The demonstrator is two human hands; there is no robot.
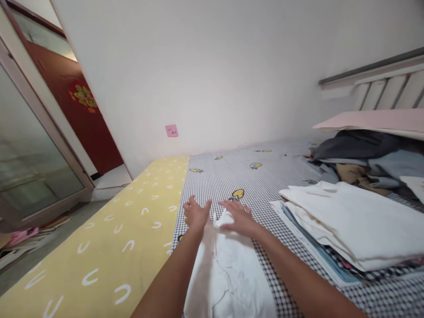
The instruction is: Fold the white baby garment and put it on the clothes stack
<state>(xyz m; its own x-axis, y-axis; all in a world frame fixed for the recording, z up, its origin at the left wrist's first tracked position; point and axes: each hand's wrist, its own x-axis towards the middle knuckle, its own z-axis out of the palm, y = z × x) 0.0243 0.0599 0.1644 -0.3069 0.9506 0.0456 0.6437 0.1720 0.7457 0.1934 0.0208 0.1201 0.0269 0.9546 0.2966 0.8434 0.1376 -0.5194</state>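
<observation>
A white garment [228, 274] lies on the black-and-white checked bed sheet [265, 176] in front of me. My left hand [196, 213] rests at its far left corner with fingers stretched flat. My right hand [239, 216] lies flat on the garment's far edge, fingers spread. Both hands hold nothing; they press on the cloth, close together.
A stack of folded clothes [351, 225], white on top, sits to the right. Behind it lies a heap of dark and grey clothes [361, 154] under a pink board [374, 120]. A yellow sheet [109, 256] covers the bed's left side. A glass door [29, 154] stands at left.
</observation>
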